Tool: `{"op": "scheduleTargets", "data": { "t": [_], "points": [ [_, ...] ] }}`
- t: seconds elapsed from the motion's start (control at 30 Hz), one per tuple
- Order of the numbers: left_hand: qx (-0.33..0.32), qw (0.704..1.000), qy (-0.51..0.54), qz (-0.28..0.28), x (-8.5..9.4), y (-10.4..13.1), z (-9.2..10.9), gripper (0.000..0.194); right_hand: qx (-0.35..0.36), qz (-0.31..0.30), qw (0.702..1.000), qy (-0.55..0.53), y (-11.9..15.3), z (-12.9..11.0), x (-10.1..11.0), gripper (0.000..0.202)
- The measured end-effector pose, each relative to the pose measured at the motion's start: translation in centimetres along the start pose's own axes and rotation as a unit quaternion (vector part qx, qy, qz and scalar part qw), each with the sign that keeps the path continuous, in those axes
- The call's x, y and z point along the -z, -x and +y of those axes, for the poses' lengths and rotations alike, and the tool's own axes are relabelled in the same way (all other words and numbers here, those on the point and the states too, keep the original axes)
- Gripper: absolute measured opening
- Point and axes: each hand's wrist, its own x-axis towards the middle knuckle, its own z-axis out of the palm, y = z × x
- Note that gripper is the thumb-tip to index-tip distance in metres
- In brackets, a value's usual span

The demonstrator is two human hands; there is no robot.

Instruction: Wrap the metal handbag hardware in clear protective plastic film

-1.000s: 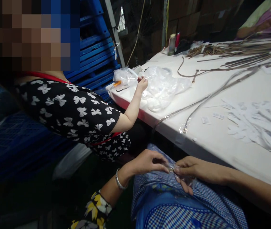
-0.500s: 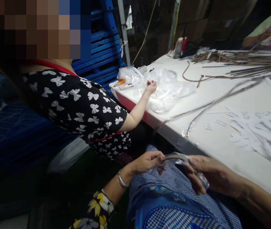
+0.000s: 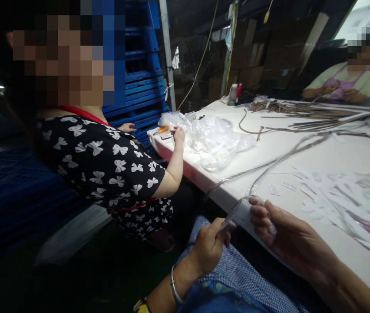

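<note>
My left hand (image 3: 208,245) is closed around one end of a narrow plastic-wrapped strap (image 3: 236,211), thumb on top. The strap slants up from it to my right hand (image 3: 285,232), whose fingers are curled, with clear plastic (image 3: 271,229) showing among them. Both hands are over my lap at the table's near edge. Just beyond the right fingers, another thin strap in clear wrapping (image 3: 269,167) stretches across the white table (image 3: 344,152). Whether it joins the held one, I cannot tell.
Close on the left stands a co-worker (image 3: 107,161), one hand (image 3: 178,135) near crumpled plastic bags (image 3: 213,139) and an orange-handled cutter (image 3: 163,129). White paper tags (image 3: 322,198) lie right, brown straps (image 3: 279,108) farther back. Another person (image 3: 344,84) sits across the table.
Both hands have lifted toward the table edge, and the strap has gone from bowed to slanted between them. The co-worker's hand has drawn back left. My view has shifted upward.
</note>
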Motion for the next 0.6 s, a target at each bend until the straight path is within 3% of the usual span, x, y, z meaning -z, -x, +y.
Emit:
{"op": "scheduleTargets", "data": {
  "t": [0.17,0.27,0.33,0.4,0.5,0.57,0.6],
  "points": [
    [0.077,0.982,0.16,-0.066,-1.0,0.5,0.0,0.05,0.17,0.056,0.981,0.069,-1.4,0.4,-1.2,0.019],
    [0.094,0.975,0.181,-0.083,-1.6,0.9,0.7,0.05,0.302,0.074,0.945,0.104,-3.4,1.4,-0.9,0.021],
    [0.097,0.975,0.18,-0.087,-1.8,1.1,1.3,0.049,0.384,0.087,0.904,0.164,-4.5,2.3,0.1,0.021],
    [0.097,0.974,0.187,-0.083,-1.7,1.3,2.0,0.049,0.441,0.075,0.841,0.304,-5.2,3.2,1.7,0.021],
    [0.111,0.968,0.213,-0.072,-1.0,1.4,2.7,0.047,0.492,-0.032,0.679,0.543,-5.9,4.3,4.5,0.027],
    [0.135,0.961,0.235,-0.06,-0.5,1.4,2.6,0.047,0.507,-0.104,0.588,0.622,-6.3,4.7,6.0,0.035],
    [0.149,0.956,0.246,-0.054,-0.3,1.4,2.4,0.047,0.506,-0.126,0.562,0.642,-6.4,4.9,6.6,0.037]
  ]
}}
